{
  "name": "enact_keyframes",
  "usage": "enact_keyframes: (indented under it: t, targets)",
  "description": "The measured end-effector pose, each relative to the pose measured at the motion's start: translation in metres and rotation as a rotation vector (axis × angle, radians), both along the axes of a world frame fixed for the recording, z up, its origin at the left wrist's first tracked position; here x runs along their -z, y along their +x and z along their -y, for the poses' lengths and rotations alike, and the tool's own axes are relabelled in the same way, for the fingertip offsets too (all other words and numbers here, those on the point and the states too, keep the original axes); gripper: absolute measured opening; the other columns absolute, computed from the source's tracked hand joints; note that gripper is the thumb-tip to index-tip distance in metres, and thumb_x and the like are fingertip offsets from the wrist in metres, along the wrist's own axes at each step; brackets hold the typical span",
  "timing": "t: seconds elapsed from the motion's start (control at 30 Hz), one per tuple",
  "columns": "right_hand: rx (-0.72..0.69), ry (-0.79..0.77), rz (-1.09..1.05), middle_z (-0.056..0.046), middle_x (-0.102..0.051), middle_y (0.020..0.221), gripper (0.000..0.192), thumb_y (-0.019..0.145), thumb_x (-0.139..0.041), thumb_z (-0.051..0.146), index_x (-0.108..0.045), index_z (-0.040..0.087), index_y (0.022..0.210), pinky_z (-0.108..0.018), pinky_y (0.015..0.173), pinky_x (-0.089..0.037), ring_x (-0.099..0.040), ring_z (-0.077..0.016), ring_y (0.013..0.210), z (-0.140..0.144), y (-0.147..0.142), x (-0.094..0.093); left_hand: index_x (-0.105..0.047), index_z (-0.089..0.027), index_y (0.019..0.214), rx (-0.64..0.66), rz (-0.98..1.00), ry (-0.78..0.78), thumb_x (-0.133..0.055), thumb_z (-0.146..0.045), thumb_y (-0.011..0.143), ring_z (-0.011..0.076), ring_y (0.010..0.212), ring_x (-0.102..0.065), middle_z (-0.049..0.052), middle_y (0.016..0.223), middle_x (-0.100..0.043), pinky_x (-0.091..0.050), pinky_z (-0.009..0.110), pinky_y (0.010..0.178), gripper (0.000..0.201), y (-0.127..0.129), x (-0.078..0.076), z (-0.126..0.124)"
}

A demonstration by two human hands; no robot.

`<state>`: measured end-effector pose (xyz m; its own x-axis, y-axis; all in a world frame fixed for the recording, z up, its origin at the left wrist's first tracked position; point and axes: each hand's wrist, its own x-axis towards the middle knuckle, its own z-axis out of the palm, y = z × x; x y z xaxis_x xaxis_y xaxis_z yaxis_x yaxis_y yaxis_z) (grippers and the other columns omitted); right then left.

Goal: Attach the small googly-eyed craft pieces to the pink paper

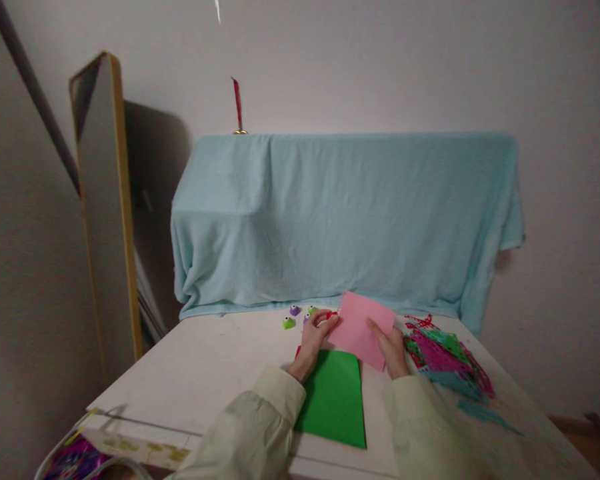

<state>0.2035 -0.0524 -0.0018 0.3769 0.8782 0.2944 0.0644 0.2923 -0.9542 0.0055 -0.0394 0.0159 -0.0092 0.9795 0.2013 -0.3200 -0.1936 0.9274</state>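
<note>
I see pink paper (361, 329) lifted over the counter (205, 373) | left hand (314, 341) and right hand (393, 349) each grip pinching a side edge | likely light, floppy, creases easily; best held at edges

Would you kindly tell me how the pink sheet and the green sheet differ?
The pink sheet is held up at a tilt by the left hand and right hand; the green sheet lies flat on the table, untouched. Pink looks smaller, green larger. Both are plain rectangular paper.
</note>
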Motion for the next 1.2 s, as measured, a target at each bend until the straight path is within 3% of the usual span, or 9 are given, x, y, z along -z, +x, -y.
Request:
enact_keyframes:
  t: [0.2, 0.47, 0.67, 0.9, 1.2]
  targets:
    - [-0.002, 0.019, -0.001, -0.013, -0.071, 0.093, 0.048, 0.067, -0.07, 0.049, -0.067, 0.011, 0.097, -0.03, 0.061, -0.051, -0.065, -0.0247, 0.079, 0.0004, -0.0002, 0.0011, -0.067, -0.016, 0.091, -0.04, -0.036, 0.003, -0.077, -0.039, 0.062, 0.0179, 0.081, -0.062, 0.009, 0.093, -0.066, -0.046, 0.026, 0.07, 0.039, 0.0003, -0.0001, 0.0012]
    - [-0.032, -0.015, 0.041, -0.013, -0.071, 0.091, 0.048, 0.066, -0.07, 0.051, -0.068, 0.011, 0.093, -0.033, 0.064, -0.052, -0.066, -0.0269, 0.08, 0.0017, -0.0025, -0.0009, -0.067, -0.017, 0.093, 0.047, -0.005, 0.032, -0.077, -0.038, 0.062, 0.0196, 0.08, -0.062, 0.009, 0.094, -0.065, -0.047, 0.029, 0.072, 0.039, -0.0018, 0.001, 0.0039]
    - [-0.039, -0.019, 0.005, -0.013, -0.071, 0.093, 0.049, 0.066, -0.07, 0.051, -0.067, 0.012, 0.096, -0.033, 0.064, -0.052, -0.066, -0.0264, 0.081, 0.0016, -0.002, -0.0005, -0.067, -0.017, 0.093, 0.031, -0.025, 0.038, -0.076, -0.038, 0.063, 0.0191, 0.082, -0.061, 0.008, 0.093, -0.065, -0.046, 0.028, 0.074, 0.037, -0.0017, 0.0031, 0.0025]
    - [-0.074, -0.02, 0.031, -0.014, -0.071, 0.094, 0.05, 0.067, -0.07, 0.05, -0.067, 0.011, 0.098, -0.034, 0.066, -0.052, -0.066, -0.0271, 0.081, 0.0038, -0.0049, -0.0036, -0.064, -0.016, 0.101, 0.161, 0.017, 0.0, -0.074, -0.036, 0.067, 0.0202, 0.084, -0.061, 0.01, 0.099, -0.064, -0.046, 0.03, 0.075, 0.041, -0.001, 0.0037, 0.0051]
    - [-0.097, -0.026, 0.026, -0.013, -0.071, 0.094, 0.046, 0.068, -0.07, 0.047, -0.067, 0.013, 0.098, -0.032, 0.065, -0.052, -0.066, -0.0266, 0.081, 0.0012, -0.0041, 0.0004, -0.066, -0.016, 0.104, 0.196, 0.068, -0.058, -0.073, -0.04, 0.068, 0.0196, 0.085, -0.061, 0.01, 0.101, -0.065, -0.045, 0.029, 0.075, 0.044, 0.0015, 0.0024, 0.0054]
